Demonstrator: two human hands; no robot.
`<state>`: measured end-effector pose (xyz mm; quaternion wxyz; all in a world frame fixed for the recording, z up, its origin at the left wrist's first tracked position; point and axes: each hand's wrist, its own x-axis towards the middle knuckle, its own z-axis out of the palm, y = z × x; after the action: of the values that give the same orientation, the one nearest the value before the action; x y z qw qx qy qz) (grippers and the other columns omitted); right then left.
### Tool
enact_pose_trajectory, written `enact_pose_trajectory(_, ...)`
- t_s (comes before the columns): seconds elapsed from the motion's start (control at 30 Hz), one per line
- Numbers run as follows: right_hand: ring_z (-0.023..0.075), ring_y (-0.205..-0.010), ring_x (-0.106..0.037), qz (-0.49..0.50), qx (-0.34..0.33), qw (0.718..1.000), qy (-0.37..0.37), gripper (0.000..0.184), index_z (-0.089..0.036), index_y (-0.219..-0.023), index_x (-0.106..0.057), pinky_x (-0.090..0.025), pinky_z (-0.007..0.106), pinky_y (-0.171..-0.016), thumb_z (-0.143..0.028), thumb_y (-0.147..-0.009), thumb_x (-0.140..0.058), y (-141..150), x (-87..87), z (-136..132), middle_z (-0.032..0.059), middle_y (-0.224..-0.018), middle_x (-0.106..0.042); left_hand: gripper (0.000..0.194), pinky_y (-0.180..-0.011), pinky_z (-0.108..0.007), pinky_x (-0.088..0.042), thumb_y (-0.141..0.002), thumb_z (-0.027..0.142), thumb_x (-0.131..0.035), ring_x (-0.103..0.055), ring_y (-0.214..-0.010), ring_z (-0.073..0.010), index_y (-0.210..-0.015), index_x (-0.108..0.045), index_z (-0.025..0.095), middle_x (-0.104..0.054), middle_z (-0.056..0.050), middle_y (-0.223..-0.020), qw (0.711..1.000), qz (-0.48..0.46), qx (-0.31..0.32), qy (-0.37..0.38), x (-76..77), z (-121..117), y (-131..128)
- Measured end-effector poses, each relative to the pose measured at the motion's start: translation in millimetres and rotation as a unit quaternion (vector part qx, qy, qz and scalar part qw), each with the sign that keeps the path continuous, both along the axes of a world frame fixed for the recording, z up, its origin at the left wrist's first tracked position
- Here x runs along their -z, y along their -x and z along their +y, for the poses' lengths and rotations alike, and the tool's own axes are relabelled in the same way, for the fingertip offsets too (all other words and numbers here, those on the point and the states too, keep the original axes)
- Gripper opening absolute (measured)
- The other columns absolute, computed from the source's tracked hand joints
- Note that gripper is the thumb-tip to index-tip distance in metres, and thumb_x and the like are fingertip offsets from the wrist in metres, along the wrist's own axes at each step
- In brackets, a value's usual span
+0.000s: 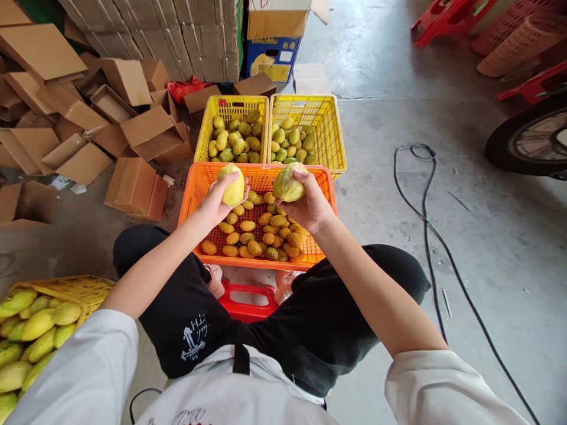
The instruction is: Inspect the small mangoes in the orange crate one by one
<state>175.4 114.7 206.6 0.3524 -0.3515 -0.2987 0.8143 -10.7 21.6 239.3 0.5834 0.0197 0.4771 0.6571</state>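
Observation:
I sit over an orange crate point(197, 183) with several small yellow-brown mangoes on its floor. My left hand point(217, 203) is closed around a yellow mango point(233, 186), held above the crate's far left part. My right hand point(310, 206) grips a greenish-yellow mango point(287, 183) above the crate's far right part. The two fruits are a little apart, both held up at about the same height.
Behind the orange crate stand two yellow crates point(230, 106) point(330, 127) with green-yellow mangoes. A further yellow crate point(75, 289) of larger mangoes is at my left. Loose cardboard boxes point(137, 189) litter the left floor. A black cable point(425, 218) runs on the right, near a wheel point(531, 139).

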Motion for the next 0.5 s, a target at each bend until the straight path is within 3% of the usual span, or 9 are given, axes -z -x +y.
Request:
enact_pose_trajectory(0.13,0.0260,-0.103,-0.082,0.027,0.005,1.000,0.010,0.042,-0.032,-0.106,-0.066,-0.077,0.041,-0.085,-0.050,-0.083,-0.097,0,-2.5,-2,-0.0018,-0.098,-0.080,0.033,-0.096,-0.035,-0.069,-0.099,0.048,-0.086,-0.084,-0.107,-0.0263,-0.119,-0.075,0.024,-0.082,-0.008,-0.100,1.000,-0.011,-0.007,0.008,0.9,1,3)
enact_pose_trajectory(0.23,0.0275,-0.101,-0.084,0.040,0.008,0.999,0.018,0.043,-0.032,-0.105,-0.065,-0.078,0.047,-0.089,-0.052,-0.083,-0.096,-1,-5.6,0,-0.0019,-0.093,-0.078,0.035,-0.094,-0.041,-0.071,-0.103,0.055,-0.075,-0.084,-0.109,-0.0312,-0.119,-0.076,0.024,-0.083,-0.011,-0.102,0.999,-0.030,0.002,0.013,-1.3,0,5)
enact_pose_trajectory(0.4,0.0350,-0.116,-0.084,0.057,0.003,0.998,0.010,0.038,-0.032,-0.104,-0.068,-0.077,0.054,-0.095,-0.056,-0.085,-0.091,-7,-16.2,2,0.0021,-0.096,-0.081,0.038,-0.107,-0.056,-0.070,-0.103,0.050,-0.069,-0.082,-0.124,-0.0385,-0.130,-0.076,0.024,-0.084,-0.011,-0.114,0.999,-0.050,-0.011,-0.006,-8.6,0,2)
enact_pose_trajectory(0.5,0.0371,-0.125,-0.081,0.066,-0.009,0.998,-0.008,0.033,-0.030,-0.105,-0.071,-0.075,0.055,-0.099,-0.052,-0.086,-0.087,-8,-21.2,2,0.0050,-0.102,-0.084,0.034,-0.112,-0.055,-0.068,-0.104,0.045,-0.072,-0.081,-0.128,-0.0379,-0.131,-0.075,0.024,-0.084,-0.010,-0.116,0.998,-0.051,-0.018,-0.014,-10.5,2,1)
